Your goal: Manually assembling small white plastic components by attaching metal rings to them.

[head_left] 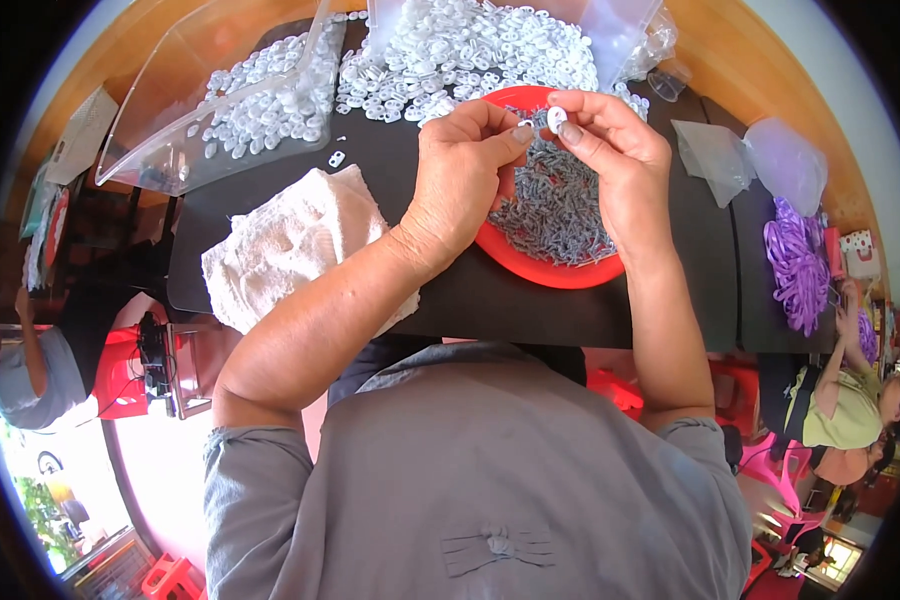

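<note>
Over a red basin (pixel 550 277) my two hands meet, fingertips almost touching. My right hand (pixel 620 145) pinches a small white oval plastic piece (pixel 557 117) between thumb and fingers. My left hand (pixel 457 165) is closed in a pinch close beside it; a bit of white shows at its fingertips, too small to name. Many small slender grey pieces (pixel 555 215) fill the basin. Beyond my hands lies a heap of white oval pieces with holes (pixel 460 60), and one loose white piece (pixel 337 158) rests on the dark tabletop.
A crumpled white cloth (pixel 300 235) lies under my left forearm. At the far left, a clear plastic bin (pixel 155 175) tips over more white pieces. Clear bags (pixel 715 160) and a purple ribbon bundle (pixel 798 265) are on the right. Other people (pixel 838 400) sit at both sides.
</note>
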`<control>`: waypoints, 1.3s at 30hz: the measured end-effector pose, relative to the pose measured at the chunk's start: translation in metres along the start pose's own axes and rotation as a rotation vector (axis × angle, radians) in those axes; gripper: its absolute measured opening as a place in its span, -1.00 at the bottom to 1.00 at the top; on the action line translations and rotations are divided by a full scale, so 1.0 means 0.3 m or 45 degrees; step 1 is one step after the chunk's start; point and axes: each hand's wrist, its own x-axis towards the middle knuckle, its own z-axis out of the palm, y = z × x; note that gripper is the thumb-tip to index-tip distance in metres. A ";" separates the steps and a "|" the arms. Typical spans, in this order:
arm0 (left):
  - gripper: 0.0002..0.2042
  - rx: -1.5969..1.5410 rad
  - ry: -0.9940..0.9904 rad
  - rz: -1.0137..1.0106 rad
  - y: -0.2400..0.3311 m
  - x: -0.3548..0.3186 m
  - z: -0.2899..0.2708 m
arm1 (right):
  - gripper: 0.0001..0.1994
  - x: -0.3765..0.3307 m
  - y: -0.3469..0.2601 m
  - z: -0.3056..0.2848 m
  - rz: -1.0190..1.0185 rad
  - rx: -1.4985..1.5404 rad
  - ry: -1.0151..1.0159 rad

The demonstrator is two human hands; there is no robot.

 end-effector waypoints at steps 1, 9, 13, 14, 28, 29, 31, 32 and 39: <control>-0.86 0.002 0.005 -0.002 0.002 -0.001 0.000 | -0.78 0.001 0.001 0.002 -0.003 0.012 0.000; -0.86 0.043 0.031 0.079 0.002 -0.006 0.002 | -0.79 -0.004 -0.003 0.013 -0.042 -0.045 0.008; -0.87 0.090 0.058 0.100 -0.001 -0.007 0.005 | -0.78 -0.008 -0.002 0.020 -0.040 -0.069 0.010; -0.87 0.116 0.067 0.116 -0.003 -0.008 0.007 | -0.78 -0.009 -0.001 0.022 -0.038 -0.067 0.009; -0.89 0.016 -0.017 0.143 0.002 -0.012 0.014 | -0.89 0.005 0.030 0.006 0.142 0.209 -0.006; -0.89 0.021 -0.019 0.144 0.005 -0.012 0.014 | -0.89 0.008 0.031 -0.002 0.142 0.210 0.001; -0.90 -0.002 -0.059 0.136 0.009 -0.011 0.010 | -0.82 0.012 0.031 -0.024 0.172 0.168 -0.088; -0.89 -0.028 -0.092 0.130 0.011 -0.009 0.008 | -0.82 0.012 0.026 -0.031 0.171 0.170 -0.081; -0.77 0.043 -0.258 0.203 0.024 -0.002 0.003 | -0.79 0.011 -0.010 -0.069 0.258 0.145 -0.263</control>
